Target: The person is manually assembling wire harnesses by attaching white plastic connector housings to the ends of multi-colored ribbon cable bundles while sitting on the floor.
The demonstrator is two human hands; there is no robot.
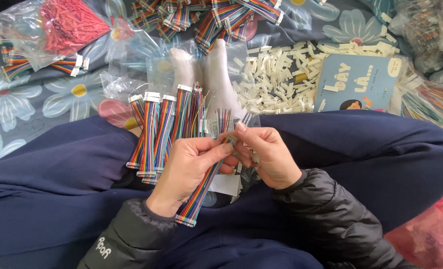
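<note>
My left hand (189,167) grips a flat rainbow ribbon cable (197,197) that runs from my fingers down to a white connector near my wrist. Its bare wire ends (223,119) stick up above my fingertips. My right hand (266,154) pinches a small pale plastic connector (247,119) against those wire ends. Both hands meet above my lap, between my crossed legs in dark blue trousers (361,149).
Several finished ribbon cables (156,132) lie left of my hands. A heap of white connector housings (276,74) and a blue booklet (358,82) lie ahead. More cables (211,17) and a bag of red parts (64,25) rest on the flowered cloth (42,99).
</note>
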